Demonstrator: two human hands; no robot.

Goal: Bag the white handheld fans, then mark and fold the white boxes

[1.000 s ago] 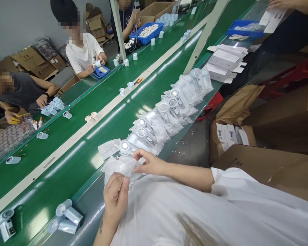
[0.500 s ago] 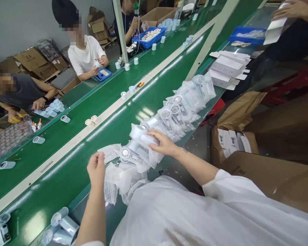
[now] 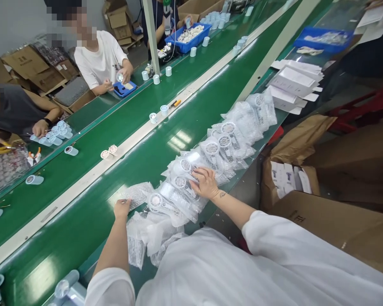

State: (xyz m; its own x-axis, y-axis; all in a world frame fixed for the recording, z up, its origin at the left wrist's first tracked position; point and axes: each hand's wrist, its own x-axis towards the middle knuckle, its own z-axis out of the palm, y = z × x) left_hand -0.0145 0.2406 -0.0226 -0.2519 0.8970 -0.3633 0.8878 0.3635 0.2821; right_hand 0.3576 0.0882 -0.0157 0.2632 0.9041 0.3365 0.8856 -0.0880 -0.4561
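My left hand (image 3: 123, 208) pinches the near left end of a flat bubble-wrap bag (image 3: 139, 193) lying on the green belt. My right hand (image 3: 206, 183) rests on the row of bagged handheld fans, thumb and fingers apart, touching the clear wrapping. Beside it lie a bagged fan with a round grille (image 3: 180, 182) and another bagged fan (image 3: 185, 165). Closer to my body, one more bagged fan (image 3: 156, 202) ends the row. Loose bubble-wrap bags (image 3: 156, 233) are heaped just below it.
Unwrapped pale-blue fan parts (image 3: 70, 289) lie at the lower left. White cartons (image 3: 293, 80) stand past the row's far end. Across the belt (image 3: 92, 187), co-workers handle small cups (image 3: 55, 134) and a blue tray (image 3: 191, 40). A large cardboard box (image 3: 332, 225) is at my right.
The bagged fan my right hand held up now lies in the row, and that hand has moved right and down onto the bags. My left hand has closed on the flat bag's end.
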